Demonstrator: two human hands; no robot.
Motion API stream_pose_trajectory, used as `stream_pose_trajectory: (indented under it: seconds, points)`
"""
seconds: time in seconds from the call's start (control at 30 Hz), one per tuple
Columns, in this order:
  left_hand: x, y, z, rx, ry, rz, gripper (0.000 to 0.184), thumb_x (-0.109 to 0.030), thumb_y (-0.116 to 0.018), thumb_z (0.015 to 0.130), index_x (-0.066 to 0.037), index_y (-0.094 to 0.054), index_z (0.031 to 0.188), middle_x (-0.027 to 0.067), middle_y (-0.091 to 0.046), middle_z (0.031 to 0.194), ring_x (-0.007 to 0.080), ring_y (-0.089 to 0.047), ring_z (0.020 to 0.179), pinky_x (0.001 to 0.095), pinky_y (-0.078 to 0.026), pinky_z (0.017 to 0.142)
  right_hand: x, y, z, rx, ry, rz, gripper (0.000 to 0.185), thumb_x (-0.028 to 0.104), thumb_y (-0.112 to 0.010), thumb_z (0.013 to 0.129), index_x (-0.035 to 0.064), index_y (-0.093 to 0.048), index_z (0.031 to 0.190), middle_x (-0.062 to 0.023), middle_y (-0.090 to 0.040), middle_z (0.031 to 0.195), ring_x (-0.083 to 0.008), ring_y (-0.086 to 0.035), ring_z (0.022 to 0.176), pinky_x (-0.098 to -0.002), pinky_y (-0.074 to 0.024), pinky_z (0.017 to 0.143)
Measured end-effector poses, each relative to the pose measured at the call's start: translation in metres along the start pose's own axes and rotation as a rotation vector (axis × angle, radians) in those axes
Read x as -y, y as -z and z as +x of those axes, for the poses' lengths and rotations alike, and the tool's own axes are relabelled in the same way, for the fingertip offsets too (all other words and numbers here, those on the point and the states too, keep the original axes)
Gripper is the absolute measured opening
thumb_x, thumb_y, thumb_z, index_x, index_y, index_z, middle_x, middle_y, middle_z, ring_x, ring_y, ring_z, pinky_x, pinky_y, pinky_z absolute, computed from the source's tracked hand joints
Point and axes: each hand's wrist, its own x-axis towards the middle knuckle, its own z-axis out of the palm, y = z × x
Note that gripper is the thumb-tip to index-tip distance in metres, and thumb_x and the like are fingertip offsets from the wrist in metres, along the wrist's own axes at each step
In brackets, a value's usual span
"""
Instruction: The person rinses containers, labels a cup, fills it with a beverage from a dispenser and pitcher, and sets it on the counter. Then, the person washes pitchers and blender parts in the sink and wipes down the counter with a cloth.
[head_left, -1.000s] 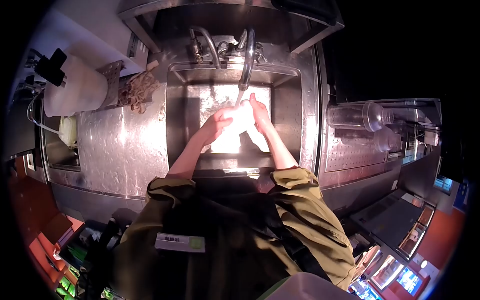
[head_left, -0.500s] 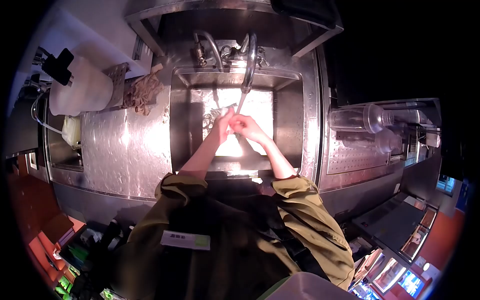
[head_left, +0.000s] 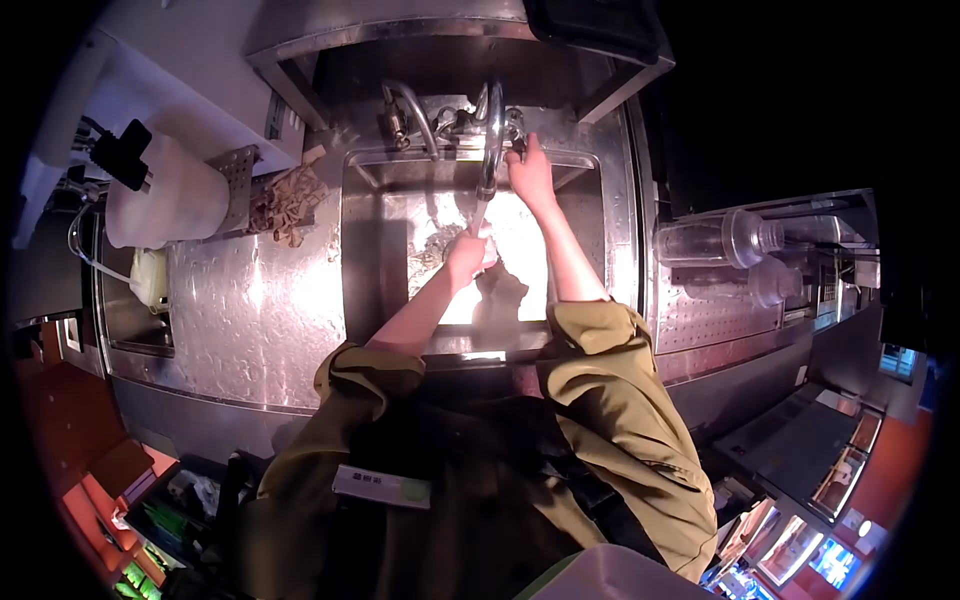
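My left hand [head_left: 467, 258] is low in the steel sink [head_left: 372, 270], under the spout of the faucet [head_left: 494, 150], where a stream of water runs down. Its fingers are curled round something pale and small that glare keeps me from making out. My right hand [head_left: 531, 178] reaches to the back rim of the sink, with its fingers closed on the tap handle [head_left: 516, 127] right of the spout. Strong light whitens the sink floor, and a dark shadow lies below my left hand.
A second curved faucet [head_left: 412, 108] stands to the left. Crumpled brown paper [head_left: 290, 203] lies on the left counter [head_left: 250, 310], near a large white container [head_left: 168, 195]. Clear plastic jugs [head_left: 705, 240] lie on the perforated drainboard [head_left: 700, 325] at right. A steel shelf [head_left: 430, 35] overhangs the back.
My right hand has left my left hand under the water and moved up to the tap handle. My left hand has shifted slightly down and to the right.
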Motion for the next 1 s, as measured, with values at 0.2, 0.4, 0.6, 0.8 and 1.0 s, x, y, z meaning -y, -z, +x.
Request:
stream_pose_trajectory:
  seconds: [0.2,0.4,0.6,0.8,1.0]
  points:
    - [0.005,-0.001,-0.011,-0.051,-0.247,0.16,0.031,-0.002,-0.036,0.085,-0.002,-0.041,0.116,0.0123,-0.05,0.099,0.019,-0.055,0.08,0.0317,-0.053,0.061,-0.045,0.011,-0.031,0.289,-0.068,0.521,0.052,0.032,-0.047,0.083,-0.0021,-0.038,0.121,-0.0148,-0.05,0.117,-0.0311,-0.049,0.105,-0.0373,-0.0376,0.089]
    - [0.031,-0.009,-0.01,-0.278,-0.549,0.637,0.02,-0.017,-0.045,0.084,-0.002,-0.045,0.098,0.019,-0.044,0.105,0.0331,-0.052,0.085,0.0383,-0.045,0.069,-0.086,-0.025,-0.121,0.649,-0.752,1.917,0.053,0.049,-0.039,0.084,0.005,-0.045,0.113,-0.0129,-0.053,0.108,-0.0246,-0.051,0.099,-0.0401,-0.0375,0.09]
    - [0.03,-0.008,-0.032,-0.437,-0.455,1.235,0.022,-0.013,-0.045,0.079,0.001,-0.045,0.096,0.022,-0.047,0.101,0.0349,-0.056,0.08,0.0443,-0.046,0.064,-0.072,-0.055,-0.12,0.386,-0.677,1.094,0.031,0.03,-0.045,0.086,0.0037,-0.053,0.099,-0.0126,-0.058,0.092,-0.0284,-0.055,0.085,-0.0367,-0.043,0.077]
    - [0.045,0.003,-0.036,-0.383,-0.462,1.09,0.018,-0.011,-0.038,0.079,0.002,-0.044,0.09,0.0229,-0.056,0.082,0.0371,-0.057,0.076,0.0455,-0.044,0.066,-0.064,-0.055,-0.131,0.202,0.084,-0.051,0.024,0.021,-0.046,0.076,-0.0016,-0.052,0.07,-0.0198,-0.056,0.069,-0.0344,-0.054,0.067,-0.0406,-0.0433,0.062]
    - [0.036,0.036,-0.071,-0.263,-0.407,0.897,0.027,-0.019,-0.044,0.08,0.001,-0.045,0.098,0.0227,-0.057,0.086,0.0393,-0.055,0.084,0.0434,-0.043,0.072,-0.03,-0.048,-0.155,0.351,-0.096,0.268,0.044,0.035,-0.041,0.083,-0.0063,-0.056,0.084,-0.0238,-0.058,0.081,-0.0344,-0.055,0.078,-0.0375,-0.0412,0.071]
